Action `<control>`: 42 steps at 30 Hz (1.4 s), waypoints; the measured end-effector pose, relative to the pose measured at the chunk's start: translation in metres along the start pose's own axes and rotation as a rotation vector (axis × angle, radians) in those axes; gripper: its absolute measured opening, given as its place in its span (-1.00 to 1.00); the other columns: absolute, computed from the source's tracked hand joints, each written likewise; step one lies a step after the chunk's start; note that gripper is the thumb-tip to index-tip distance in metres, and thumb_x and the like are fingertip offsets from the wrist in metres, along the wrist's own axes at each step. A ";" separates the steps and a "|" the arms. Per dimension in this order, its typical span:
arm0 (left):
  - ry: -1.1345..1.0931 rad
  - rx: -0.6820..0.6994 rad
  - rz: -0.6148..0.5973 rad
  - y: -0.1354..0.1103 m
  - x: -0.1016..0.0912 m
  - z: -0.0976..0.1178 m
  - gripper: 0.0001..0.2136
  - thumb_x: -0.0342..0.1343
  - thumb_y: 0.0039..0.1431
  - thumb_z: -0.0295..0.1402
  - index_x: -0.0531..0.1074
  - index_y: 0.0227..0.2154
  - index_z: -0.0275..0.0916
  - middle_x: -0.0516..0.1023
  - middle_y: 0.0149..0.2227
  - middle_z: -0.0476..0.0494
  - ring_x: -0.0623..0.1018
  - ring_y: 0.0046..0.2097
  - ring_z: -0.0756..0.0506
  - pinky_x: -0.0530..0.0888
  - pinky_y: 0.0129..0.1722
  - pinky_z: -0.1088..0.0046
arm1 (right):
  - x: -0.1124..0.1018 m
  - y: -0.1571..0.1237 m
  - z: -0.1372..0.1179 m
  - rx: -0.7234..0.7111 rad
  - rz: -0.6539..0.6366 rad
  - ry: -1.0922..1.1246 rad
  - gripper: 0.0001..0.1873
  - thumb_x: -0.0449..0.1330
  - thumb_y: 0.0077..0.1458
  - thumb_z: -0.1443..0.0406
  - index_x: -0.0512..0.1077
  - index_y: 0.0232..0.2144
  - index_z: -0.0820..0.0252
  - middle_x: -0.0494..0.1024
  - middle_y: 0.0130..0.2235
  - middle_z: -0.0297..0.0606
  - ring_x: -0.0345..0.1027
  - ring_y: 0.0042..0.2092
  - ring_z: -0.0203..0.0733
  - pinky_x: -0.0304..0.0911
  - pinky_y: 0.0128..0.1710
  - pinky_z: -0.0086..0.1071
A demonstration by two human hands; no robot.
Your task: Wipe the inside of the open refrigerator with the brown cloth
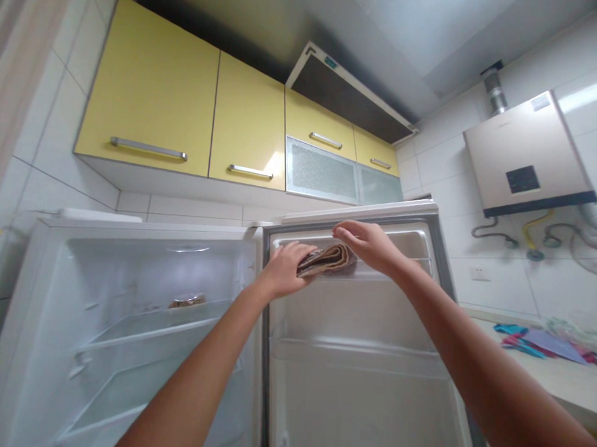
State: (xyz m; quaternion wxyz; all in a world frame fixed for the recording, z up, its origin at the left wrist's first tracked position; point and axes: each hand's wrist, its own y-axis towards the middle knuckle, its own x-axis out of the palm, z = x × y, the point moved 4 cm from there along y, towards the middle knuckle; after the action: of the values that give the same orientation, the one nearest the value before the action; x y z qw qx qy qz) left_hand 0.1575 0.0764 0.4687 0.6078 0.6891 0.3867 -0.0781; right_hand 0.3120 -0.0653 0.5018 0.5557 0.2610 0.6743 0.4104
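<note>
A folded brown patterned cloth (331, 258) is in my left hand (287, 269), with fingers over its left end and its layered fold facing me. It is at the upper shelf bin (417, 243) on the inside of the open fridge door (349, 399). Just above the cloth's right end is my right hand (366, 242), its fingers stretched to the left and slightly bent. Whether its fingertips touch the cloth or the bin cannot be made out. To the left is the open fridge compartment (49, 304), where a small brown packaged item (187, 301) lies on a glass shelf (157, 326).
Yellow wall cabinets (155, 89) and a range hood (355, 93) hang above the fridge. A water heater (527, 155) with pipes is on the tiled wall at right. Colourful cloths or bags (547, 343) lie on the counter (565, 381) beside the door.
</note>
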 end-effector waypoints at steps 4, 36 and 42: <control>-0.055 -0.072 0.113 -0.032 0.005 -0.040 -0.26 0.28 0.04 -0.11 0.23 0.27 -0.19 0.36 0.30 -0.33 0.30 0.34 -0.34 0.27 0.32 -0.07 | 0.023 0.033 -0.015 0.003 -0.168 0.010 -0.59 0.16 0.26 0.03 0.47 -0.09 0.25 0.56 -0.13 -0.26 0.47 -0.16 -0.17 0.44 -0.15 -0.22; -0.385 -0.188 0.317 -0.062 0.037 -0.087 -0.52 0.26 0.12 -0.09 0.36 0.05 -0.15 0.53 0.09 -0.24 0.52 0.14 -0.21 0.44 0.17 0.16 | 0.055 0.040 -0.019 -0.108 -0.549 -0.467 -0.58 0.11 0.09 0.24 0.44 0.02 0.08 0.63 -0.14 -0.18 0.47 -0.26 -0.14 0.10 -0.40 -0.37; -0.393 -0.222 0.313 -0.062 0.040 -0.088 -0.54 0.30 0.08 -0.18 0.38 0.04 -0.12 0.53 0.11 -0.21 0.50 0.16 -0.21 0.44 0.18 0.15 | 0.017 0.007 0.012 0.036 -0.439 -0.243 -0.61 0.16 0.10 0.08 0.49 -0.06 0.07 0.62 -0.24 -0.29 0.44 -0.28 -0.18 0.18 -0.36 -0.41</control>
State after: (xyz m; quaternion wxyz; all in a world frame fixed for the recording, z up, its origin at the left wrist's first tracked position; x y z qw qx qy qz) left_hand 0.1147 0.1704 0.4194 0.7477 0.6413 0.1564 -0.0723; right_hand 0.3193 -0.0451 0.4981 0.7039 0.1653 0.6502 0.2332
